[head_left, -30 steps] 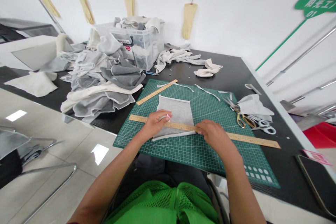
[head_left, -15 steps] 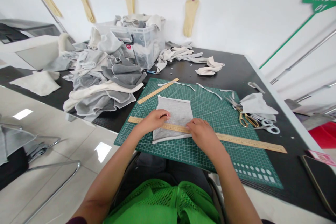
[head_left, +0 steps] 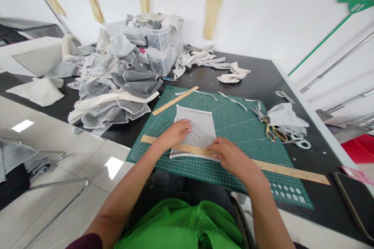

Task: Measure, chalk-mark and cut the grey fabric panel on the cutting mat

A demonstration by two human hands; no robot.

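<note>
A grey piece of fabric [head_left: 200, 126] with pale rolled edges lies flat on the green cutting mat [head_left: 245, 128]. Across its near part runs a long wooden ruler [head_left: 288, 169], slanting down to the right past the mat's edge. My right hand [head_left: 229, 153] has its fingers closed on this ruler near the fabric's right edge. Over the fabric's left side, my left hand [head_left: 177, 132] is closed, thumb and fingers pinched together; whatever they hold, if anything, is too small to make out. Its wrist is above the ruler's left part.
A shorter wooden ruler [head_left: 175, 101] and thin fabric strips [head_left: 232, 100] lie at the mat's far side. Gold-handled scissors [head_left: 270, 130] and white-handled scissors [head_left: 299, 141] are right, beside fabric scraps. Cloth pile [head_left: 117, 97] and a clear bin [head_left: 163, 46] stand left; a phone [head_left: 355, 202] lies right.
The long ruler has shifted right and nearer to me, closer to the fabric's near edge. My right hand has moved with it, and my left hand slightly up and right.
</note>
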